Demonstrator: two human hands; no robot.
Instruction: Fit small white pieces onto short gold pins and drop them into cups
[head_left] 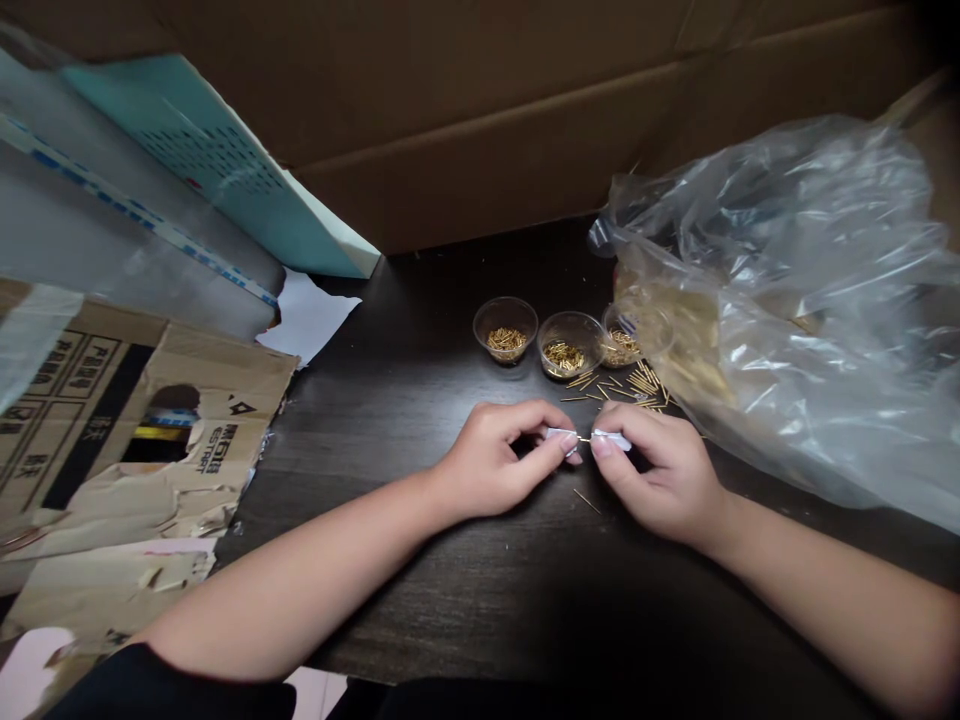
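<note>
My left hand (pixel 501 455) and my right hand (pixel 654 462) meet over the dark wooden table (pixel 420 420), fingertips almost touching. Both are closed in a pinch, with white covering on the pinching fingertips. Between them they hold a thin gold pin (pixel 583 439). One loose pin (pixel 586 501) lies on the table just below the hands. A scatter of several gold pins (pixel 626 386) lies just beyond the hands. Behind it stand three small clear cups (pixel 505 328) (pixel 571 345) (pixel 628 335), each holding gold pins.
A large crumpled clear plastic bag (pixel 795 300) fills the right side. A brown cardboard wall (pixel 487 120) stands at the back. Torn printed cardboard (pixel 127 430), a teal sheet (pixel 217 160) and white paper (pixel 311 315) lie to the left.
</note>
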